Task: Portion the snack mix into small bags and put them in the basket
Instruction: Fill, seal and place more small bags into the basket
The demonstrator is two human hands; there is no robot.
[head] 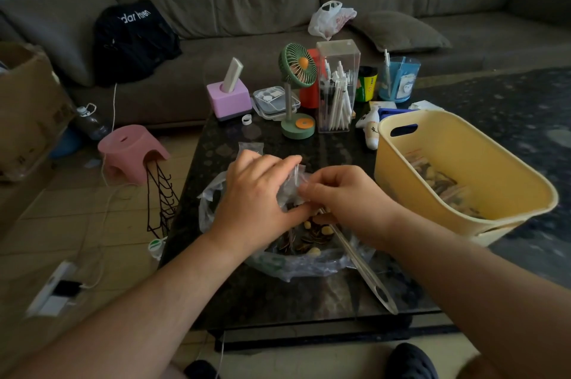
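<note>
Clear plastic, a small bag (293, 190), is pinched between left hand (256, 196) and right hand (343, 196), close together. They hold it above the snack mix (306, 236), likely so spills fall back; the yellow basket (457, 143) waits right.

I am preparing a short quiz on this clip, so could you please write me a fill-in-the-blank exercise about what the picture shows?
1. Both hands, left hand and right hand, hold a small clear plastic bag above the large clear bag of ____.
2. The big plastic basket at the right of the dark table is coloured ____.
3. The small green desk fan has an ____ hub.

Missing words: snack mix; yellow; orange
</note>
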